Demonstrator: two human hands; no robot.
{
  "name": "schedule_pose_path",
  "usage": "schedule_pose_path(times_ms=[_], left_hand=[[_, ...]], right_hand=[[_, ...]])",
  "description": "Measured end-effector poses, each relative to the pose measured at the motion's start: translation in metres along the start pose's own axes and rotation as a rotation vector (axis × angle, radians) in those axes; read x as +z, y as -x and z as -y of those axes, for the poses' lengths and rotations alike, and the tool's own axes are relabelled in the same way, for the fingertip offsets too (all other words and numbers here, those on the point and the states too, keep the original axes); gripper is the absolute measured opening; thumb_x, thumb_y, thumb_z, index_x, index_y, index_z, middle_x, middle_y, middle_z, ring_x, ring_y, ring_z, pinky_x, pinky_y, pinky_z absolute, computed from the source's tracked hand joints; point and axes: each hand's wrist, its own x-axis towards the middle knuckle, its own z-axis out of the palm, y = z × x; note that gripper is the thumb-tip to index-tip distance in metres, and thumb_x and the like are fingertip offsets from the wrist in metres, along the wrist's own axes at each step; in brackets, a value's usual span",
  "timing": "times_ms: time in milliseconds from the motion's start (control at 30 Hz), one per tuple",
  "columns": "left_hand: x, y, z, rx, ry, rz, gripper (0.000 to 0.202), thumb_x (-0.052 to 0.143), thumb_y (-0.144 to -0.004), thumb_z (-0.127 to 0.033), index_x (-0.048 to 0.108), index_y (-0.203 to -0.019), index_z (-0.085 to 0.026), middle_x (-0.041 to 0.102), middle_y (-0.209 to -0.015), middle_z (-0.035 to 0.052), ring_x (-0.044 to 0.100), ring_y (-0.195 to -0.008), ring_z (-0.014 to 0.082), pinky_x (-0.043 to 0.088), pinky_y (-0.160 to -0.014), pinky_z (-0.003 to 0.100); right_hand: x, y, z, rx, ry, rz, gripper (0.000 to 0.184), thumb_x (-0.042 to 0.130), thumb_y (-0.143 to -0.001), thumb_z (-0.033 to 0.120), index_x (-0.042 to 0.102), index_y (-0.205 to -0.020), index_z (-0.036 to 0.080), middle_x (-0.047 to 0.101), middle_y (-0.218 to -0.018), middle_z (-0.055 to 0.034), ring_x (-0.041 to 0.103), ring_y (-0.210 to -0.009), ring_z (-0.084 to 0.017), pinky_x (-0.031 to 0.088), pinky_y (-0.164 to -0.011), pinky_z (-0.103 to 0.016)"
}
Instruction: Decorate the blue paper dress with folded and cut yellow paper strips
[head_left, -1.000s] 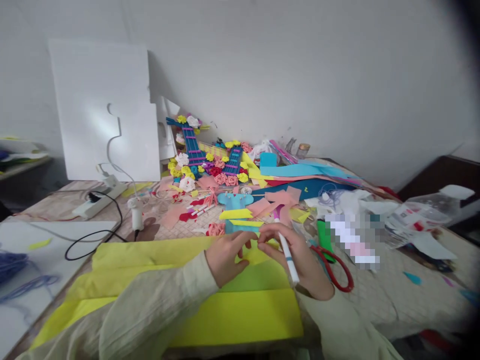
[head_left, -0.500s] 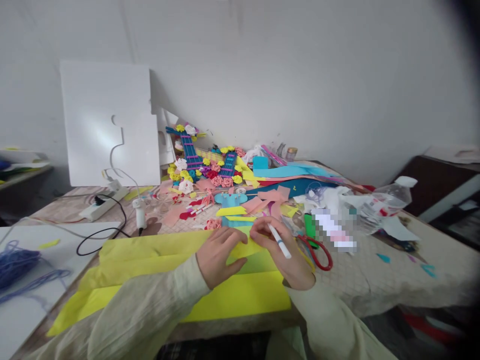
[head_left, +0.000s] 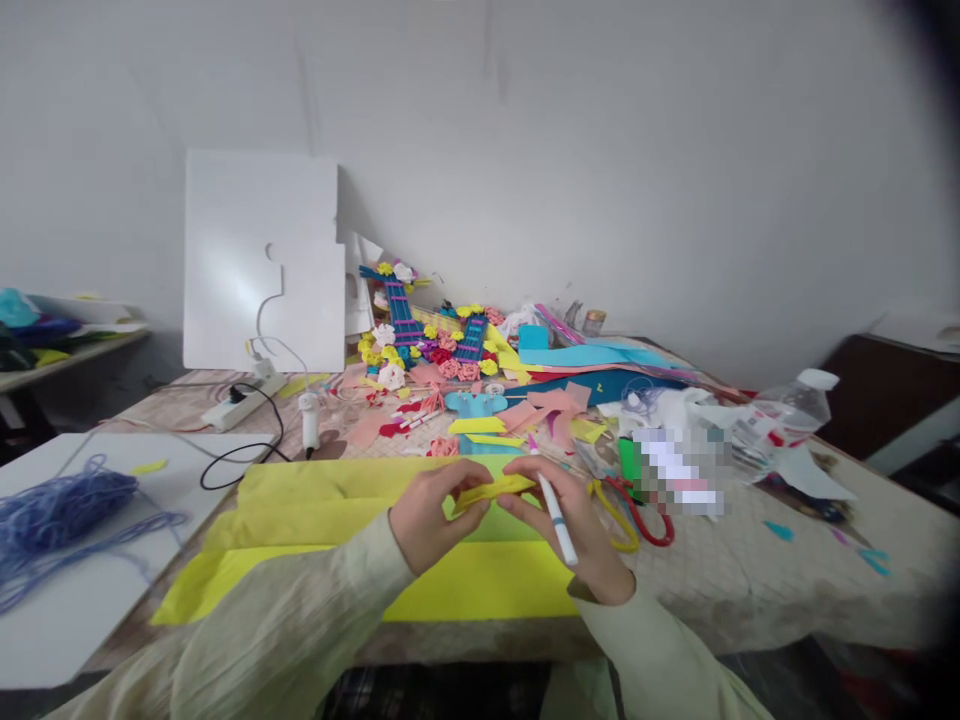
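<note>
Between my two hands is a small folded strip of yellow paper [head_left: 493, 489]. My left hand [head_left: 435, 508] pinches its left end between thumb and fingers. The right end is gripped by my right hand [head_left: 574, 520], which also carries a white marker [head_left: 556, 520] with a blue band, tilted across the fingers. Beneath both hands lies a large yellow sheet [head_left: 480, 585] with folded layers along its left part. Just beyond the hands are cut yellow strips [head_left: 478, 426] and a light blue paper shape [head_left: 475, 404].
Scissors [head_left: 652, 515] with red and yellow handles lie right of my right hand. A glue gun [head_left: 309, 422] and power strip [head_left: 244, 402] stand at left, near blue yarn [head_left: 64, 510]. Paper flowers [head_left: 390, 350] pile up behind. A plastic bottle [head_left: 795, 410] stands at right.
The yellow strip is now lifted and held between both hands; before, my left fingers were spread over the paper. The view has turned slightly left.
</note>
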Motion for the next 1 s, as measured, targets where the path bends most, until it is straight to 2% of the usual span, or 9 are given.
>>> schedule_pose_path(times_ms=[233,400,500,600,667,767,800,900,1000], left_hand=[[-0.007,-0.002,0.004,-0.054,-0.030,0.020,0.008,0.050,-0.075,-0.019,0.057,-0.075,-0.015,0.059,-0.065,0.0006,0.050,-0.058,0.0109,0.042,-0.056,0.024],[-0.010,-0.005,0.011,-0.050,-0.024,0.016,0.012,0.050,-0.075,-0.020,0.061,-0.076,-0.015,0.062,-0.069,0.0020,0.050,-0.060,0.0108,0.041,-0.057,0.023],[-0.010,-0.008,0.014,-0.066,-0.011,0.009,0.012,0.051,-0.075,-0.021,0.061,-0.075,-0.015,0.063,-0.069,0.0022,0.051,-0.059,0.0111,0.041,-0.057,0.023],[-0.009,-0.010,0.017,-0.094,0.012,-0.006,0.010,0.053,-0.074,-0.022,0.061,-0.074,-0.015,0.064,-0.069,0.0026,0.052,-0.059,0.0112,0.043,-0.058,0.024],[-0.008,-0.012,0.020,-0.105,0.043,-0.010,0.012,0.053,-0.075,-0.023,0.059,-0.082,-0.015,0.065,-0.074,0.0036,0.057,-0.063,0.0116,0.046,-0.061,0.023],[-0.007,-0.015,0.026,-0.170,0.165,0.035,0.030,0.054,-0.075,-0.023,0.052,-0.103,-0.014,0.067,-0.081,0.0055,0.062,-0.072,0.0133,0.050,-0.068,0.025],[-0.007,-0.016,0.028,-0.210,0.208,0.059,0.032,0.055,-0.074,-0.024,0.051,-0.105,-0.013,0.067,-0.081,0.0063,0.063,-0.072,0.0141,0.051,-0.069,0.027],[-0.009,-0.020,0.033,-0.318,0.262,0.119,0.022,0.056,-0.072,-0.027,0.058,-0.088,-0.012,0.067,-0.074,0.0076,0.065,-0.066,0.0163,0.053,-0.065,0.028],[-0.016,-0.024,0.041,-0.370,0.236,0.154,0.015,0.057,-0.072,-0.027,0.059,-0.075,-0.012,0.067,-0.065,0.0058,0.065,-0.059,0.0158,0.053,-0.059,0.026]], right_hand=[[0.010,0.000,-0.007,0.017,-0.027,0.020,0.022,0.063,-0.072,0.027,0.057,-0.093,0.021,0.062,-0.092,-0.0047,0.062,-0.074,-0.016,0.052,-0.068,-0.029],[0.008,-0.005,-0.014,-0.054,0.066,0.083,0.012,0.061,-0.073,0.028,0.060,-0.082,0.020,0.064,-0.077,-0.0035,0.061,-0.072,-0.018,0.050,-0.065,-0.028],[0.006,-0.009,-0.016,-0.054,0.117,0.071,0.008,0.059,-0.075,0.026,0.060,-0.079,0.020,0.063,-0.074,-0.0026,0.059,-0.070,-0.017,0.048,-0.064,-0.026],[0.006,-0.011,-0.019,-0.031,0.074,0.039,0.007,0.061,-0.073,0.024,0.058,-0.078,0.020,0.062,-0.074,-0.0016,0.058,-0.070,-0.015,0.048,-0.064,-0.025],[0.007,-0.013,-0.021,-0.015,0.007,-0.002,0.009,0.062,-0.072,0.025,0.057,-0.077,0.020,0.061,-0.075,-0.0014,0.058,-0.070,-0.015,0.048,-0.063,-0.025],[0.010,-0.015,-0.025,0.012,-0.041,-0.058,0.010,0.062,-0.072,0.025,0.055,-0.078,0.020,0.060,-0.076,-0.0008,0.058,-0.068,-0.014,0.049,-0.062,-0.024],[0.010,-0.015,-0.026,0.016,-0.044,-0.073,0.011,0.062,-0.072,0.024,0.055,-0.080,0.020,0.060,-0.077,-0.0009,0.058,-0.069,-0.014,0.049,-0.063,-0.025],[0.012,-0.018,-0.031,0.036,-0.049,-0.092,0.019,0.064,-0.070,0.022,0.055,-0.088,0.021,0.062,-0.081,-0.0020,0.060,-0.075,-0.016,0.050,-0.067,-0.027],[0.010,-0.023,-0.037,0.072,-0.048,-0.095,0.022,0.064,-0.071,0.025,0.057,-0.091,0.021,0.064,-0.083,-0.0036,0.062,-0.078,-0.018,0.051,-0.068,-0.029]])
